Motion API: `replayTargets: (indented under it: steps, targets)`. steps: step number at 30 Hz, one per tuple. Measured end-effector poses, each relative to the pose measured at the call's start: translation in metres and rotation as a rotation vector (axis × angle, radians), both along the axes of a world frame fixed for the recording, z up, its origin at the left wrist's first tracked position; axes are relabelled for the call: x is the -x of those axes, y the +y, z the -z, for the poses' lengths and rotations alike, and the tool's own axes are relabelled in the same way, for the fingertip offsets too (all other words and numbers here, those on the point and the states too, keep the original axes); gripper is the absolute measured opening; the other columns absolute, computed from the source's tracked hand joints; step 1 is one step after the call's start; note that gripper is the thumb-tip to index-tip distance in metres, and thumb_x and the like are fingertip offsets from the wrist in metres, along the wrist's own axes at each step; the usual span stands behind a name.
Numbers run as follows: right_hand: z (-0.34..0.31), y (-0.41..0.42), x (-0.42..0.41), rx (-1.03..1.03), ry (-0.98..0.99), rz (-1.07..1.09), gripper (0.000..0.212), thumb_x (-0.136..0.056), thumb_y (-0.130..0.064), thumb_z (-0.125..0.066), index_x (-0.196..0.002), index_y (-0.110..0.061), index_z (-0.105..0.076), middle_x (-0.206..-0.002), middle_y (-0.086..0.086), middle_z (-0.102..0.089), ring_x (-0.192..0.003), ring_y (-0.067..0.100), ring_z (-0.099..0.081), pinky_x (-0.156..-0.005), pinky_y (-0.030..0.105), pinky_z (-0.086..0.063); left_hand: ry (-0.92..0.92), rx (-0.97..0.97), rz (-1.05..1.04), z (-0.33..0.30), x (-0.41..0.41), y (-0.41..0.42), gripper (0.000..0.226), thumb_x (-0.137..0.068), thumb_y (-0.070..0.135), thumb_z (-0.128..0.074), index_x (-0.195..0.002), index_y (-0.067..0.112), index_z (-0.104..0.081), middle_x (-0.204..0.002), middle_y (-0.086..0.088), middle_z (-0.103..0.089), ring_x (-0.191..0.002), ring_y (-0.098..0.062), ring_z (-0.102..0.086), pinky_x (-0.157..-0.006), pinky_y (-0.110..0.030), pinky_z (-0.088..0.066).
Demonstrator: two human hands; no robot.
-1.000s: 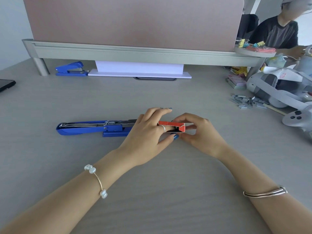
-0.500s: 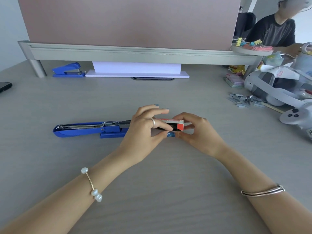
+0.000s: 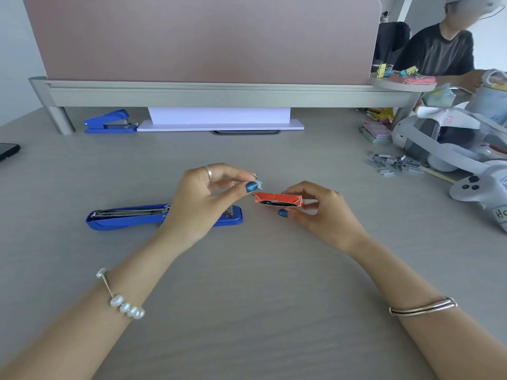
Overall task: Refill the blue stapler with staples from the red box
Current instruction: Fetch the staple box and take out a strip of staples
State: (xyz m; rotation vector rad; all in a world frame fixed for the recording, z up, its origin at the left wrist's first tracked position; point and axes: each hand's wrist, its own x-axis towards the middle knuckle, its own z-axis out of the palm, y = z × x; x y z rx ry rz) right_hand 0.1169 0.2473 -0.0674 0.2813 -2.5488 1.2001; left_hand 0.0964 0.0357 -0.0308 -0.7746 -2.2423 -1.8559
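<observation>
Left hand (image 3: pixel 203 201), centre of frame: thumb and forefinger in a narrow grip on a small pale strip of staples (image 3: pixel 259 184), just left of and above the red box (image 3: pixel 277 200). I can see only its tip, so I cannot tell how long the strip is.

Right hand (image 3: pixel 321 212), right of centre: grip closed around the red box, held off the desk (image 3: pixel 260 297), open side turned toward me.

Blue stapler (image 3: pixel 131 216) lies on the desk at left centre, opened flat, with the metal magazine channel facing up. The left hand covers its middle.

Risks as I judge them:
- The strip is pinched at one end only. Any squeeze or twist could snap it and scatter pieces across the desk.
- The box's open face is tipped sideways. More tilt from the right hand could spill what remains.
- The stapler is held by nothing. Pressing the strip in one-handed could push it along the desk or seat the strip crooked in the channel.
- The strip could go in legs-up, and I cannot read its orientation from here.

Containers:
- Red box: dark interior, with something dark and metallic inside, probably more staples. Count unclear.
- Stapler channel: looks bare along the visible left part. The rest is hidden.
- Loose staple strips (image 3: pixel 395 163) lie heaped on the desk at right, in no container.
</observation>
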Motion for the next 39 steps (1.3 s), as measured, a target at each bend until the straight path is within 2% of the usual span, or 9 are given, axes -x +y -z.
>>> replayTargets:
  steps: [4,8,11,16,18,20,24,29,39]
  targets:
    - [-0.001,0.003,0.001,0.053,0.028,0.091,0.019,-0.072,-0.015,-0.074,-0.088,-0.021,-0.065,-0.090,-0.005,-0.068,-0.086,0.010,-0.061,-0.077,0.019,-0.049,0.169,0.306,-0.117,0.015,0.007,-0.004,0.026,-0.077,0.010,-0.068,-0.096,0.027,-0.065,-0.092,0.019,-0.070,-0.090,0.007,-0.059,-0.081,-0.008,-0.040]
    - [-0.002,0.009,0.001,0.075,0.029,0.166,0.019,-0.073,-0.013,-0.073,-0.088,-0.021,-0.065,-0.091,-0.005,-0.069,-0.090,0.013,-0.062,-0.082,0.034,-0.055,0.356,0.634,-0.062,0.030,0.008,-0.001,0.022,-0.074,0.017,-0.072,-0.093,0.025,-0.066,-0.087,0.014,-0.072,-0.086,-0.006,-0.053,-0.084,-0.027,-0.039]
    - [-0.002,0.009,-0.001,0.082,0.025,0.177,0.019,-0.073,-0.012,-0.073,-0.087,-0.022,-0.065,-0.091,-0.005,-0.069,-0.091,0.015,-0.063,-0.083,0.039,-0.055,0.455,0.705,-0.058,0.036,0.008,0.000,0.013,-0.074,0.018,-0.071,-0.086,0.022,-0.071,-0.083,0.006,-0.071,-0.085,-0.006,-0.048,-0.082,-0.024,-0.031]
    - [-0.002,0.008,-0.001,0.066,0.014,0.157,0.018,-0.073,-0.013,-0.072,-0.088,-0.020,-0.065,-0.091,-0.004,-0.069,-0.091,0.016,-0.063,-0.083,0.038,-0.055,0.381,0.782,-0.020,0.042,0.016,-0.006,0.017,-0.075,0.037,-0.068,-0.092,0.036,-0.069,-0.095,0.010,-0.062,-0.099,-0.011,-0.048,-0.094,-0.028,-0.033]
    - [-0.002,0.007,-0.001,0.063,0.009,0.143,0.018,-0.073,-0.013,-0.072,-0.089,-0.019,-0.066,-0.092,-0.004,-0.069,-0.091,0.016,-0.063,-0.083,0.036,-0.054,0.350,0.720,-0.017,0.040,0.018,-0.006,0.026,-0.071,0.052,-0.063,-0.093,0.038,-0.066,-0.097,0.010,-0.061,-0.101,-0.010,-0.048,-0.093,-0.030,-0.038]
    - [-0.002,0.005,-0.001,0.063,0.018,0.114,0.019,-0.073,-0.014,-0.073,-0.090,-0.019,-0.066,-0.093,-0.005,-0.069,-0.091,0.015,-0.062,-0.082,0.030,-0.054,0.337,0.552,-0.063,0.033,0.015,-0.004,0.035,-0.071,0.058,-0.057,-0.096,0.034,-0.062,-0.096,0.014,-0.060,-0.100,-0.006,-0.048,-0.091,-0.023,-0.039]
    - [-0.006,-0.003,-0.006,0.029,0.047,-0.008,0.021,-0.075,-0.017,-0.073,-0.094,-0.019,-0.066,-0.095,-0.003,-0.070,-0.088,0.009,-0.062,-0.081,0.014,-0.050,0.313,0.314,-0.044,0.021,0.005,0.004,0.037,-0.085,0.044,-0.053,-0.120,0.034,-0.054,-0.116,0.026,-0.053,-0.117,0.004,-0.040,-0.094,-0.005,-0.027]
    - [-0.006,-0.012,-0.010,0.021,0.034,-0.076,0.021,-0.076,-0.020,-0.071,-0.096,-0.019,-0.066,-0.093,-0.006,-0.069,-0.088,0.008,-0.063,-0.081,0.019,-0.051,0.285,0.310,0.010,0.024,0.003,0.011,0.026,-0.089,0.017,-0.057,-0.110,0.028,-0.065,-0.100,0.012,-0.067,-0.101,-0.005,-0.054,-0.078,-0.007,-0.039]
    - [-0.005,-0.013,-0.011,0.013,-0.003,-0.085,0.021,-0.075,-0.021,-0.072,-0.095,-0.019,-0.066,-0.093,0.000,-0.071,-0.088,0.009,-0.063,-0.075,0.016,-0.052,0.454,0.386,-0.086,0.029,0.003,0.011,0.023,-0.088,0.022,-0.051,-0.105,0.022,-0.068,-0.092,0.001,-0.072,-0.083,-0.013,-0.061,-0.072,-0.027,-0.047]
